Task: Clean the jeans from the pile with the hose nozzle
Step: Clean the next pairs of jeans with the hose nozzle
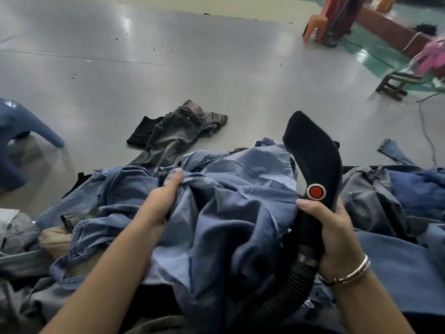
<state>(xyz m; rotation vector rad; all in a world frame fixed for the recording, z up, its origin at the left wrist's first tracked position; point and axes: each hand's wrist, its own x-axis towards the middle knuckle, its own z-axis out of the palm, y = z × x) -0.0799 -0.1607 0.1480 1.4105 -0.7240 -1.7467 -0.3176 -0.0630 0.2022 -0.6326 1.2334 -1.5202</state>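
A pile of jeans [397, 266] fills the lower half of the view. On top lies a light blue pair of jeans [231, 203], bunched up. My left hand [161, 203] grips a fold of that pair, thumb stretched along the cloth. My right hand [330, 232] holds the handle of the black hose nozzle [313, 153], which points up and away over the pile. A red button [316, 191] sits on the nozzle just above my thumb. The ribbed black hose [284, 292] runs down from the handle into the clothes.
A dark grey pair of jeans [173, 136] lies alone on the grey floor [168, 56] beyond the pile. A blue plastic stool [21, 126] stands at the left. An orange chair [317, 27], a small wooden stool [395, 85] and a cable [426, 131] are at the right.
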